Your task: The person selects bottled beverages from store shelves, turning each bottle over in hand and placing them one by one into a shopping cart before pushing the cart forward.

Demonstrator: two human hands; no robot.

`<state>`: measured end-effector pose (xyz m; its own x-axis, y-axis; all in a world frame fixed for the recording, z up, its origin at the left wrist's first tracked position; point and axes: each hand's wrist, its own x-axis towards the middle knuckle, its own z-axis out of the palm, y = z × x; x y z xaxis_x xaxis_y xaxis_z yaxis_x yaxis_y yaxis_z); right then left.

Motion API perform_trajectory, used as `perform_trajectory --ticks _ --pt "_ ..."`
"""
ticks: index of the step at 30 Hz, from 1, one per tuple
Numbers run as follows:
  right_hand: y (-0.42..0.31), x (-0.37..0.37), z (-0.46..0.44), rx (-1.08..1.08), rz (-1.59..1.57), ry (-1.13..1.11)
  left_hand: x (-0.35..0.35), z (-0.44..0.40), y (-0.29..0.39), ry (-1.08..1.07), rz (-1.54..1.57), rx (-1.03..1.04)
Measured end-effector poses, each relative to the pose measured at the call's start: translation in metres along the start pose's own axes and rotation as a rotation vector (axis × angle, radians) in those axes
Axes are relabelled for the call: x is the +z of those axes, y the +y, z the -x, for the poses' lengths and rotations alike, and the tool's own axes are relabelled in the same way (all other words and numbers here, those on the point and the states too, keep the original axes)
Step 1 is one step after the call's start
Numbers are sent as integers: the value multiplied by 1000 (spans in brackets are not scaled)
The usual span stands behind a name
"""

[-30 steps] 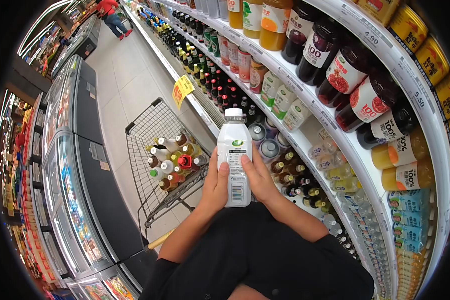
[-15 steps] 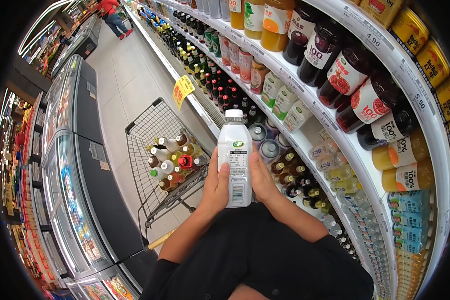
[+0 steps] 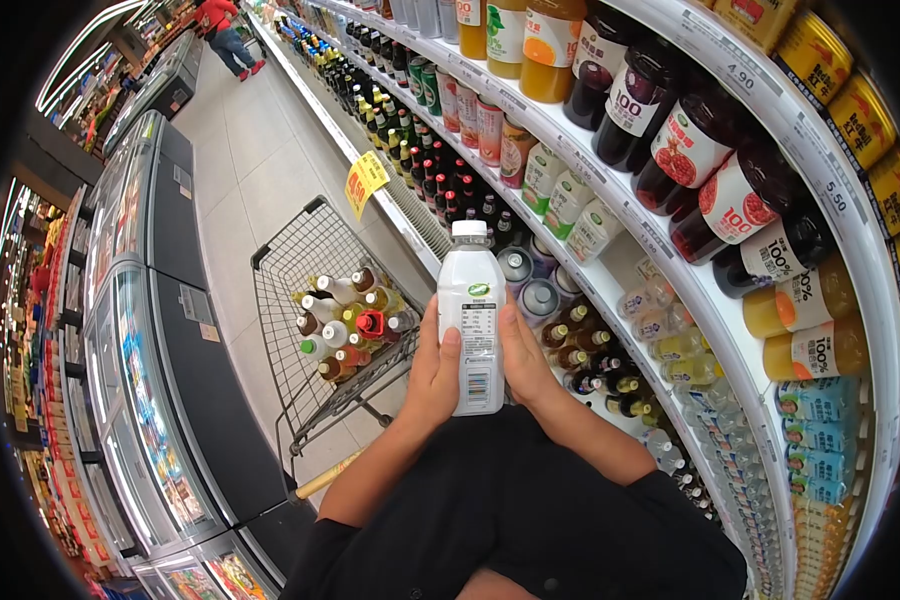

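Note:
A white plastic drink bottle (image 3: 478,290) with a white cap stands upright in front of my chest, its back label with printed text and a barcode facing me. My left hand (image 3: 433,362) wraps its left side, thumb lying on the front. From the right side my right hand (image 3: 525,350) presses against the same bottle. Both hands are closed on it; the fingers behind are hidden. Just left of my hands, a wire shopping cart (image 3: 295,265) holds several bottles (image 3: 350,322) with differently coloured caps.
Drink shelves (image 3: 610,175) curve along my right, stocked with juice bottles (image 3: 690,145), cans and beer. A yellow price sign (image 3: 364,184) hangs at the shelf edge. Freezer cabinets (image 3: 195,330) line the left. A person (image 3: 228,35) in red stands far down the aisle (image 3: 232,140).
The bottle has turned very slightly in my hands, its label shifting a little to the right. Cart and hands stay practically where they were.

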<state>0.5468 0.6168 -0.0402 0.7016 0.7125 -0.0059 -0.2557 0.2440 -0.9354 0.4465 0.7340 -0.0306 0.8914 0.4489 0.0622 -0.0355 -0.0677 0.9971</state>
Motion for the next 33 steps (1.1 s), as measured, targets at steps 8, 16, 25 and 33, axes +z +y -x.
perform_trajectory --ticks 8,16,25,33 --pt "-5 4 2 16 -42 -8 2 5 0 -22 -23 2" --pt "-5 5 5 -5 94 63 -3 6 -7 -12 67 -21" --pt "-13 8 11 139 -300 26 -7 5 -15 -91 680 -279" --pt "-4 -2 3 64 174 67 -5 6 4 -114 483 -244"
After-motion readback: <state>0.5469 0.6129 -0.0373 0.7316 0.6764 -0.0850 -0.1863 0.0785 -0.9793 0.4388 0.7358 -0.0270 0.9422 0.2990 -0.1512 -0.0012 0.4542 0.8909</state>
